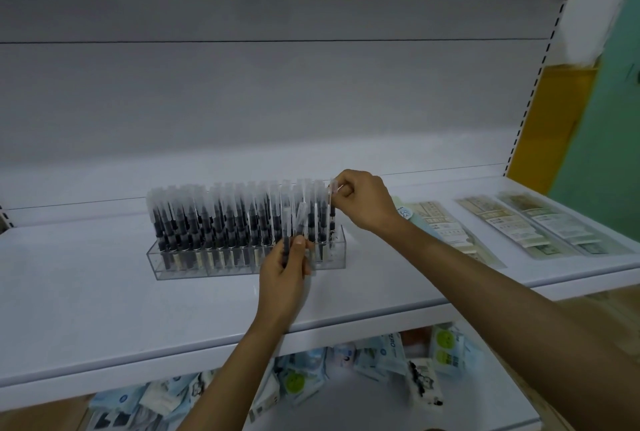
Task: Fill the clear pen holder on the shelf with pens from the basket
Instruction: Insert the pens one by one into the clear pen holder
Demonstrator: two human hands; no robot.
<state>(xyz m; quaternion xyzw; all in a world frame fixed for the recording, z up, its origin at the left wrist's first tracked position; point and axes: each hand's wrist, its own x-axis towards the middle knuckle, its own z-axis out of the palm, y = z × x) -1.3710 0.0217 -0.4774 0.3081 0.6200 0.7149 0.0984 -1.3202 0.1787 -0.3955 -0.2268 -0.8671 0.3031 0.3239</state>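
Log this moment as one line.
pen holder: nearly full | right hand: pinches pen at its right end | left hand: grips spare pens

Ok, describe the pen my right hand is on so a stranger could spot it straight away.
On the white shelf stands a clear holder packed with black pens in frosted caps. At its right end, the right hand pinches the cap of one upright pen. It is the last in the row, unlike the loose pens the left hand grips in front.

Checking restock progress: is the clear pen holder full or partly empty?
Nearly full: upright pens pack the holder; the right hand pinches one at its right end.
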